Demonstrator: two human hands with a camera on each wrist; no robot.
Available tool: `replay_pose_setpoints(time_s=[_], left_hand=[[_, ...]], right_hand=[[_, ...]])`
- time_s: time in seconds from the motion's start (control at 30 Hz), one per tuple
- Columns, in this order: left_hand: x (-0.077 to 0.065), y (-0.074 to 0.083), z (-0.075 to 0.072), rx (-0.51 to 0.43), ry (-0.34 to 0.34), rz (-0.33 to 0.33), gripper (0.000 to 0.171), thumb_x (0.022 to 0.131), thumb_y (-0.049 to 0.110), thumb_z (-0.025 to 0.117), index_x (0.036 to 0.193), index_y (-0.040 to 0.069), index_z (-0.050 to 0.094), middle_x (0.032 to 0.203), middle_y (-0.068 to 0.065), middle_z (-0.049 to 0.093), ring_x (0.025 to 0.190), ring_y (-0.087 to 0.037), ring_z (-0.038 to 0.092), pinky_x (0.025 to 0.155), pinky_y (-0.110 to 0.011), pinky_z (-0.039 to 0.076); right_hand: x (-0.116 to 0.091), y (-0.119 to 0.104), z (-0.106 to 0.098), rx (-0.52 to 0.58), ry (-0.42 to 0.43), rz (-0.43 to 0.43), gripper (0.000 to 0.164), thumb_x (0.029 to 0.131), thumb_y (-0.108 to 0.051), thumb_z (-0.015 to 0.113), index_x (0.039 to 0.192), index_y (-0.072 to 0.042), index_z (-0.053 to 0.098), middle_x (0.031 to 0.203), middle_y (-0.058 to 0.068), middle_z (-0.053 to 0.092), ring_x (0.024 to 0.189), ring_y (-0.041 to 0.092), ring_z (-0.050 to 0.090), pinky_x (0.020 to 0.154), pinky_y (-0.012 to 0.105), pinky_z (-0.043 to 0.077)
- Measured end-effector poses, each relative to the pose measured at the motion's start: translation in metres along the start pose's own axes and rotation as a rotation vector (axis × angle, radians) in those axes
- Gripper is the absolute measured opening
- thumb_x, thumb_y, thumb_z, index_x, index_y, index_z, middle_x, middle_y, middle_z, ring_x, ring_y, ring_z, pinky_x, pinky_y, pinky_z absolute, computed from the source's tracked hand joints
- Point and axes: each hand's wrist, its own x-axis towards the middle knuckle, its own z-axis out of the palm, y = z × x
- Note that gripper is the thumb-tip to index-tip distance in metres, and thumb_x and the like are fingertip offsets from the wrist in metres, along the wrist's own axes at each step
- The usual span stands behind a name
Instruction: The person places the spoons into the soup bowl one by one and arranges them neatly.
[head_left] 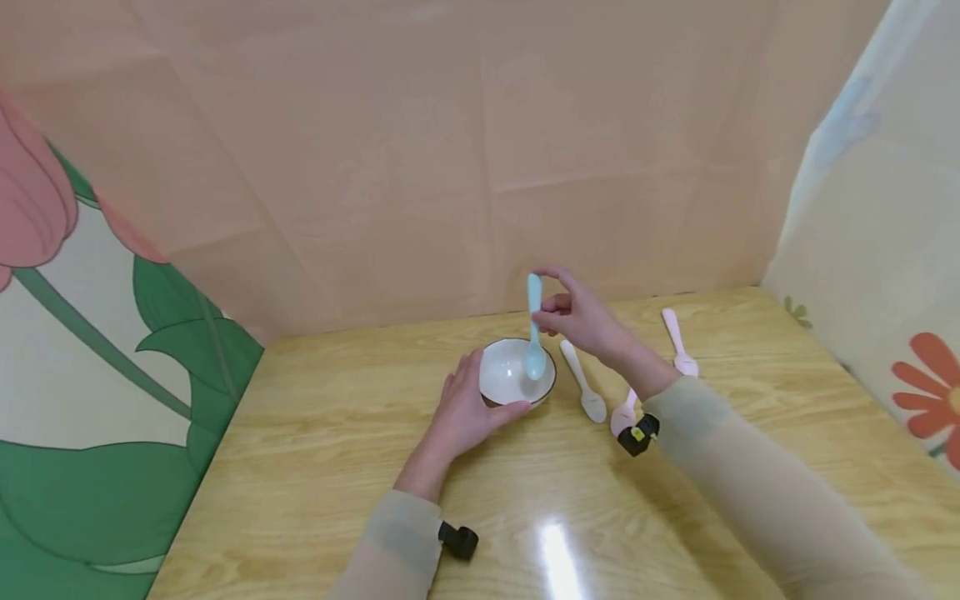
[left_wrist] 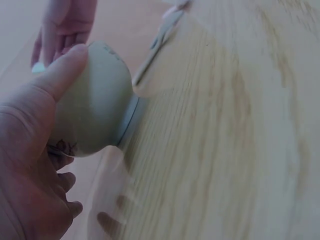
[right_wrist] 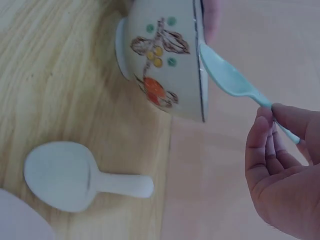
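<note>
A white bowl with a dark rim stands on the table; the right wrist view shows a painted fruit-and-leaf pattern on its outside. My left hand holds the bowl from its left and near sides, thumb along the near wall. Above the bowl, my right hand pinches a light blue-green spoon by its handle. The spoon hangs bowl-end down, and its tip is at the rim in the right wrist view; whether it touches, I cannot tell.
Right of the bowl lies a whitish spoon. Two pink spoons lie farther right, one partly behind the right wrist's camera, the other near the table's back. A peach backdrop rises behind the wooden table.
</note>
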Motion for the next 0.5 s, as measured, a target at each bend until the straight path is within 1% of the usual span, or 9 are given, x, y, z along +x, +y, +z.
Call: replay_pose_setpoints(time_s=[0.07,0.1,0.17,0.2,0.23,0.3,0.4,0.43,0.5], left_hand=[[0.0,0.0,0.0,-0.007,-0.002,0.0,0.113,0.087,0.06,0.092,0.169,0.01,0.034,0.158,-0.013,0.049,0.14,-0.035,0.054,0.131,-0.059,0.021],[0.0,0.001,-0.001,-0.009,-0.003,0.003,0.112,0.087,0.059,0.092,0.169,0.011,0.034,0.158,-0.012,0.049,0.14,-0.034,0.054,0.13,-0.059,0.022],[0.0,0.001,-0.001,-0.013,-0.008,0.006,0.112,0.087,0.059,0.092,0.17,0.011,0.033,0.159,-0.012,0.049,0.14,-0.034,0.054,0.13,-0.058,0.022],[0.0,0.0,-0.002,-0.015,-0.012,0.004,0.112,0.087,0.06,0.091,0.17,0.012,0.033,0.159,-0.012,0.048,0.14,-0.034,0.053,0.129,-0.059,0.025],[0.0,0.0,-0.002,-0.016,-0.015,0.002,0.113,0.087,0.06,0.091,0.17,0.012,0.032,0.16,-0.012,0.048,0.142,-0.034,0.053,0.129,-0.059,0.025],[0.0,-0.001,-0.002,-0.021,-0.023,-0.013,0.113,0.087,0.061,0.091,0.171,0.014,0.031,0.161,-0.011,0.047,0.142,-0.035,0.051,0.125,-0.06,0.032],[0.0,-0.002,-0.002,-0.029,-0.031,-0.036,0.113,0.088,0.061,0.09,0.172,0.017,0.029,0.159,-0.008,0.048,0.14,-0.035,0.05,0.118,-0.059,0.042],[0.001,-0.002,-0.003,-0.034,-0.032,-0.034,0.112,0.088,0.061,0.09,0.172,0.017,0.03,0.158,-0.007,0.049,0.139,-0.034,0.05,0.118,-0.059,0.041],[0.001,-0.002,-0.003,-0.04,-0.035,-0.03,0.111,0.088,0.06,0.09,0.171,0.018,0.031,0.156,-0.006,0.05,0.137,-0.032,0.051,0.116,-0.057,0.042]], right_hand=[[0.0,0.001,0.004,-0.012,-0.003,-0.003,0.071,0.106,-0.001,0.072,0.167,-0.014,0.038,0.105,0.025,0.074,0.095,0.045,0.068,0.077,0.031,0.056],[-0.001,0.002,0.006,-0.021,-0.001,-0.005,0.071,0.106,0.0,0.073,0.167,-0.014,0.039,0.104,0.024,0.074,0.094,0.042,0.069,0.076,0.03,0.055],[0.0,0.004,0.01,-0.041,-0.01,-0.005,0.071,0.106,-0.001,0.073,0.167,-0.015,0.041,0.104,0.023,0.075,0.094,0.039,0.07,0.079,0.033,0.055],[0.0,0.005,0.011,-0.054,-0.015,-0.006,0.071,0.106,-0.001,0.074,0.167,-0.015,0.041,0.103,0.022,0.075,0.093,0.036,0.07,0.08,0.034,0.055],[0.0,0.006,0.013,-0.064,-0.022,-0.006,0.071,0.106,-0.002,0.074,0.167,-0.016,0.041,0.103,0.022,0.076,0.094,0.035,0.071,0.081,0.035,0.055],[0.002,0.008,0.016,-0.081,-0.041,-0.009,0.071,0.106,-0.003,0.074,0.167,-0.015,0.04,0.103,0.02,0.076,0.097,0.033,0.072,0.084,0.037,0.056],[0.003,0.01,0.022,-0.106,-0.062,-0.007,0.071,0.106,-0.004,0.074,0.168,-0.014,0.039,0.105,0.019,0.076,0.1,0.034,0.073,0.086,0.037,0.056],[0.002,0.011,0.023,-0.116,-0.066,0.001,0.071,0.107,-0.005,0.074,0.168,-0.015,0.039,0.105,0.018,0.077,0.101,0.034,0.073,0.086,0.037,0.056],[0.002,0.012,0.026,-0.144,-0.069,0.014,0.071,0.107,-0.006,0.074,0.168,-0.018,0.04,0.106,0.015,0.077,0.101,0.03,0.072,0.085,0.036,0.056]])
